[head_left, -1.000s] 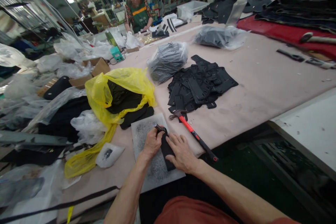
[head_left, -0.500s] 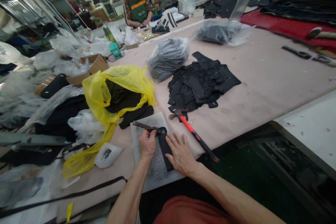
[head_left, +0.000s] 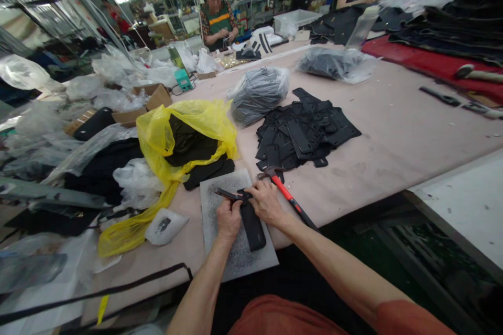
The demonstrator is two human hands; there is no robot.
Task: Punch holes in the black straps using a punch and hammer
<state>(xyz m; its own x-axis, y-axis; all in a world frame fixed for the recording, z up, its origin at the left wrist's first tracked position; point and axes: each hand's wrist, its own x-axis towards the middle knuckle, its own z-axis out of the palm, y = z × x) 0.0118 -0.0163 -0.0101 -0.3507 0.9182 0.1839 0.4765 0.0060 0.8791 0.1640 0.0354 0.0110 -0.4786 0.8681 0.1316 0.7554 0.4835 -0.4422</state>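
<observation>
My left hand (head_left: 229, 220) is closed around a slim dark metal tool (head_left: 225, 194), which points up and left. The tool's other end meets the top of a black flat piece (head_left: 252, 227) with rounded corners. My right hand (head_left: 267, 201) has its fingers bent and pinched at that same top end, partly hiding it. Beneath both hands lies a grey speckled slab (head_left: 210, 220), and the black piece rests on it. A claw hammer (head_left: 288, 196) with a red and black handle lies just right of my right hand.
Beyond the hammer is a heap of black pieces (head_left: 306, 131). A yellow plastic bag (head_left: 151, 133) of dark pieces stands left of the slab. Behind are filled clear bags (head_left: 259, 97). A co-worker (head_left: 218, 21) sits across the table.
My right hand has gone from lying flat on the black piece to pinching at its top end. The tool in my left hand has shifted slightly, and the camera view has tilted up.
</observation>
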